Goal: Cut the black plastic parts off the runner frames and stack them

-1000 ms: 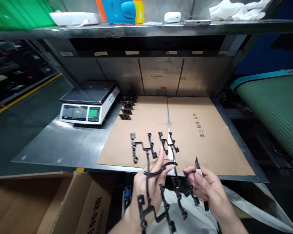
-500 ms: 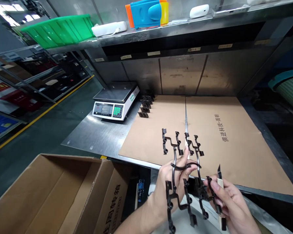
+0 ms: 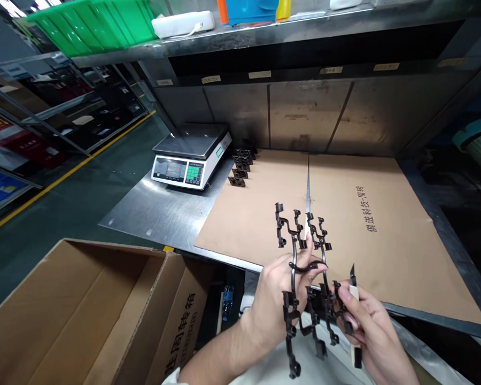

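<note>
My left hand [image 3: 274, 299] is closed round the middle of a black moulded plastic frame [image 3: 304, 267] with several small parts branching off thin runners, held upright over the bench's front edge. My right hand [image 3: 371, 331] grips a small knife [image 3: 353, 299] with a pale handle and a dark blade pointing up; its fingertips also pinch one of the frame's lower right parts. Both hands hover just in front of the brown cardboard sheet [image 3: 344, 224] that covers the bench.
A digital scale [image 3: 190, 158] stands on the steel benchtop at the left, with small stacks of black parts [image 3: 240, 166] beside it. An open cardboard box [image 3: 84, 310] sits low at the left. A shelf above carries a green bin [image 3: 92, 24] and coloured items.
The view has swung left and slightly down, showing more of the open box and aisle. The frame and both hands kept their grip, with the frame now a little higher against the cardboard.
</note>
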The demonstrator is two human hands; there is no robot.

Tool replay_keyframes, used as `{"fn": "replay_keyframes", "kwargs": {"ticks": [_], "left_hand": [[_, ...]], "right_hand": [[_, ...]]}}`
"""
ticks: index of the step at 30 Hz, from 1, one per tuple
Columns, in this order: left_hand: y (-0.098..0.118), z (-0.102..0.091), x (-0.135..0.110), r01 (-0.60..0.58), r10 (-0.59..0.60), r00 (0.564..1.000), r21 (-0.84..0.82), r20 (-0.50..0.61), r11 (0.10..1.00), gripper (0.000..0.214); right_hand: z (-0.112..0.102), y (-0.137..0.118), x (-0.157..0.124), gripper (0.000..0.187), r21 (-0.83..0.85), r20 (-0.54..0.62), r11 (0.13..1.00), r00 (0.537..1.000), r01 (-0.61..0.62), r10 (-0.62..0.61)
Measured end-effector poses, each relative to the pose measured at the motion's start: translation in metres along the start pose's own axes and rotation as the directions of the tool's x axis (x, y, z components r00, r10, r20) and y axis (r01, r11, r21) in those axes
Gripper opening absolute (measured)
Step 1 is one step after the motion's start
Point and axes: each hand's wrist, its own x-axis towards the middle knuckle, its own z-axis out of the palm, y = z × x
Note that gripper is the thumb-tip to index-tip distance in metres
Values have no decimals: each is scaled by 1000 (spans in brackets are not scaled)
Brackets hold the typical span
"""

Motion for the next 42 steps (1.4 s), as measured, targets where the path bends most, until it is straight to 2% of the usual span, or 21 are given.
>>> {"fn": "replay_keyframes", "kwargs": {"ticks": [5,11,14,17,26,31,34,38,42], "left_hand": [[6,-7,3,25,-24,998,-8,58,1000,53],[10,-8,5,-13,10,999,105,36,994,20],[11,-8,5,-60,51,997,161,61,985,19],[11,-9,5,-58,46,996,162,78,985,17],[11,-9,6,-37,26,996,145,80,989,20],[2,-9,0,-12,7,996,65,86,998,19],[-5,-10,-6,29,-28,997,-6,73,1000,31],[-10,-12,-9,69,-61,991,-68,117,995,55],[-11,-11,-8,38,-32,997,-83,77,996,61]], "right_hand": [[-4,4,6,53,-4,38,1000,999,-19,19],[0,10,14,51,12,83,1000,997,0,-1],[-1,13,18,50,14,109,1000,994,2,-4],[0,14,19,47,26,112,1000,994,9,-12],[2,15,17,46,30,110,1000,994,7,-10],[5,15,15,48,36,132,999,991,18,-22],[7,13,10,48,35,154,999,987,37,-42],[8,7,3,46,41,146,997,987,68,-73],[9,3,-4,46,55,134,995,987,84,-91]]}}
